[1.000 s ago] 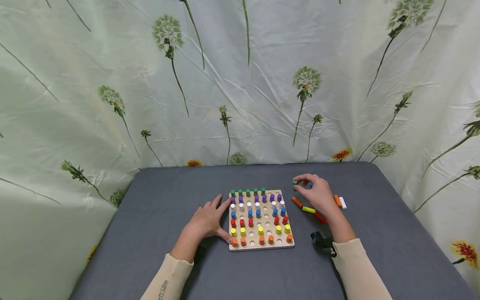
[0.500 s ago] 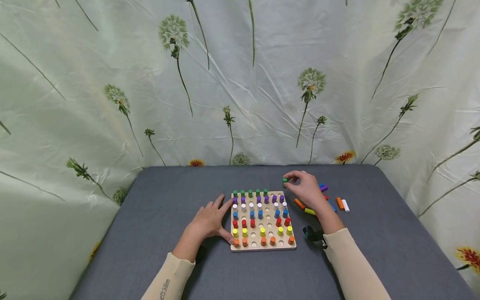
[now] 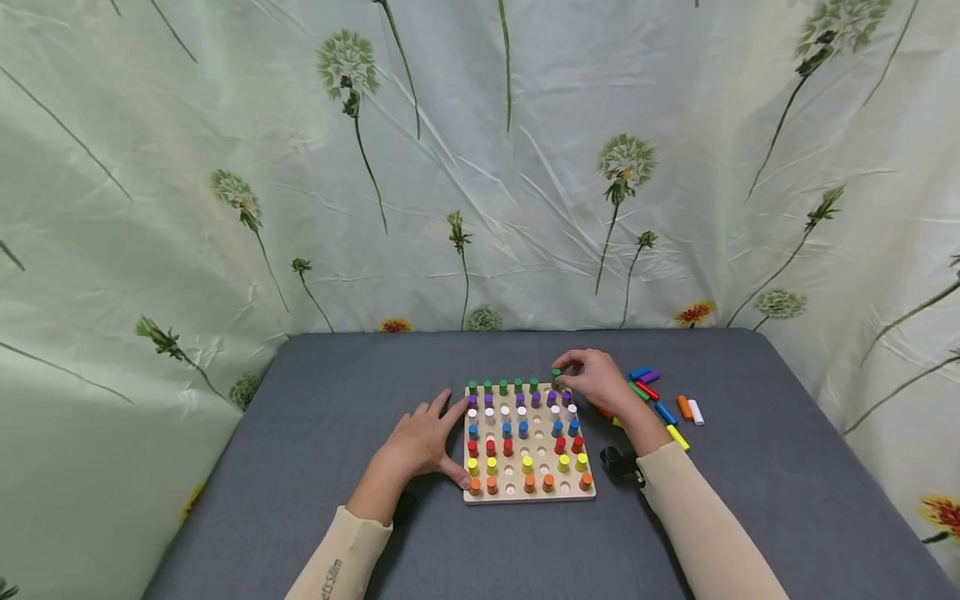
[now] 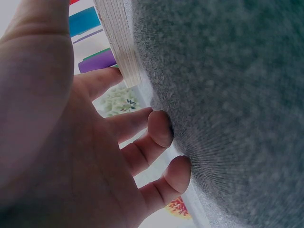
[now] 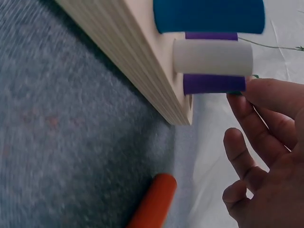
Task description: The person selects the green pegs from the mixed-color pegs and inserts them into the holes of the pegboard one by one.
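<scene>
A wooden pegboard (image 3: 555,497) bears rows of coloured pegs: green at the back, then purple, white, blue, red, yellow and orange. My right hand (image 3: 596,382) pinches a green peg (image 3: 557,375) between thumb and fingers, upright over the right end of the back row. In the right wrist view a purple peg (image 5: 213,84) mostly hides that green peg. My left hand (image 3: 416,437) spreads along the board's left edge, thumb by the front corner and index finger by the back one. Its index fingertip (image 4: 113,75) touches the board's side in the left wrist view.
Loose pegs lie right of the board, among them a blue peg (image 3: 665,413), a yellow peg (image 3: 678,438), an orange peg (image 3: 685,407) and a white peg (image 3: 697,412). The right forearm crosses over part of them. A flowered curtain (image 3: 480,167) hangs behind the grey table (image 3: 345,367).
My right hand has carried the green peg leftward from the loose pegs to the board's back right part. The left hand stays at the board's left edge.
</scene>
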`<state>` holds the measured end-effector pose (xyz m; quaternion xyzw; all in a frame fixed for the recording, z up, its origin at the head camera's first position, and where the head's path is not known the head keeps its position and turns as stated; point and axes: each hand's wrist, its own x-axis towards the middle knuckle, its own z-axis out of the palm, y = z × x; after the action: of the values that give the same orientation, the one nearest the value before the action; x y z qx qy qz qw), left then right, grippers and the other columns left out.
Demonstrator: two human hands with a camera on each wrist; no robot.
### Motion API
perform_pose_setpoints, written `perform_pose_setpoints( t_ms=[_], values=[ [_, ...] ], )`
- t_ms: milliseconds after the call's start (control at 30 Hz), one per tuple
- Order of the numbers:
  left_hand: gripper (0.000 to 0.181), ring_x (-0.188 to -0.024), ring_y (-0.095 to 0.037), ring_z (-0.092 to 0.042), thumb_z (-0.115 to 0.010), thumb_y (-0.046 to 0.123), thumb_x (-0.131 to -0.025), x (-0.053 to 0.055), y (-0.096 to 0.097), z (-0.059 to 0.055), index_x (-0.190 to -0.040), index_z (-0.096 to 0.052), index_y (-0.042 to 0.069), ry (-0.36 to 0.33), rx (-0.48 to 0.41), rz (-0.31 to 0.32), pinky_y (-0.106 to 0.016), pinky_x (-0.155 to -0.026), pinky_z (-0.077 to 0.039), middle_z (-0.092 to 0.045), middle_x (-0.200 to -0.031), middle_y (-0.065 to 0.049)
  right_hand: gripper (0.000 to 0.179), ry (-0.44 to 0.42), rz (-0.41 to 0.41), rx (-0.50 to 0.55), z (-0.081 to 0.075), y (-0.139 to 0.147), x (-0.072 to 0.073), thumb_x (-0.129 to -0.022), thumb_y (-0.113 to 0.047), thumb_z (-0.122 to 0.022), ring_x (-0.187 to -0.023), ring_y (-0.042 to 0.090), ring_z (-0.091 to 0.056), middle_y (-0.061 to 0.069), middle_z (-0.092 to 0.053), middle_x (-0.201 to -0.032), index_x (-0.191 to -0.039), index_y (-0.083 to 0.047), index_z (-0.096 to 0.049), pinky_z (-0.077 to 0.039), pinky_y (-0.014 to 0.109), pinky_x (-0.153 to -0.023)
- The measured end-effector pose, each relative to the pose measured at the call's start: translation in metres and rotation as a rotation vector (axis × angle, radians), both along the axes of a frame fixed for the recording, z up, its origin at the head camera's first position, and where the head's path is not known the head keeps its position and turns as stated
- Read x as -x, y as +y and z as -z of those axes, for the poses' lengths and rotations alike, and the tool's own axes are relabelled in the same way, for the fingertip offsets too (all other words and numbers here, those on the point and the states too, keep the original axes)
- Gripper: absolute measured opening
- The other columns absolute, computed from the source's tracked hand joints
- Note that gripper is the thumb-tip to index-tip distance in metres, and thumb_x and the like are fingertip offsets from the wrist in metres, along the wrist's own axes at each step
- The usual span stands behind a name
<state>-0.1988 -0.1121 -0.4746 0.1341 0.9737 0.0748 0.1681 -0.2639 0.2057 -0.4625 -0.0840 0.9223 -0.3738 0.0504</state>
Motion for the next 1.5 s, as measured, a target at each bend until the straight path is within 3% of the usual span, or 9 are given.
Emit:
perform_pose_setpoints(
  t_ms=[367, 1033, 1367, 1500],
  values=[
    [0.132, -0.152, -0.041, -0.042, -0.093, 0.072, -0.061, 0.001, 0.002, 0.0, -0.169, -0.031, 0.028, -0.002, 0.014, -0.004, -0.064, -0.121, -0.039, -0.026, -0.176, -0.014, 0.015, -0.033, -0.05, 0.007, 0.005, -0.006, 0.004, -0.099, -0.014, -0.074, -0.094, 0.023, -0.063, 0.012, -0.073, -0.11, -0.113, -0.01, -0.078, -0.054, 0.038, -0.079],
    [0.133, -0.152, -0.041, -0.042, -0.092, 0.072, -0.061, 0.002, 0.002, -0.001, -0.169, -0.029, 0.028, -0.008, 0.025, 0.002, -0.063, -0.121, -0.039, -0.024, -0.177, -0.013, 0.014, -0.082, -0.05, -0.001, 0.007, -0.011, 0.005, -0.097, -0.011, -0.074, -0.084, 0.021, -0.061, 0.012, -0.073, -0.102, -0.11, -0.006, -0.076, -0.051, 0.033, -0.072],
    [0.134, -0.151, -0.041, -0.043, -0.093, 0.073, -0.06, 0.003, 0.003, -0.002, -0.169, -0.03, 0.026, -0.005, 0.02, 0.016, -0.063, -0.12, -0.041, -0.026, -0.176, -0.015, 0.029, -0.126, -0.111, 0.028, -0.001, 0.001, 0.003, -0.099, -0.013, -0.074, -0.099, 0.024, -0.066, 0.015, -0.073, -0.115, -0.125, -0.002, -0.072, -0.057, 0.04, -0.087],
    [0.133, -0.151, -0.043, -0.042, -0.093, 0.072, -0.06, 0.001, -0.003, -0.002, -0.169, -0.031, 0.026, -0.002, -0.001, 0.003, -0.064, -0.12, -0.04, -0.026, -0.176, -0.016, 0.029, -0.073, -0.106, 0.053, -0.01, 0.012, -0.002, -0.1, -0.015, -0.073, -0.102, 0.027, -0.066, 0.015, -0.073, -0.119, -0.126, -0.002, -0.072, -0.056, 0.039, -0.086]
  ],
)
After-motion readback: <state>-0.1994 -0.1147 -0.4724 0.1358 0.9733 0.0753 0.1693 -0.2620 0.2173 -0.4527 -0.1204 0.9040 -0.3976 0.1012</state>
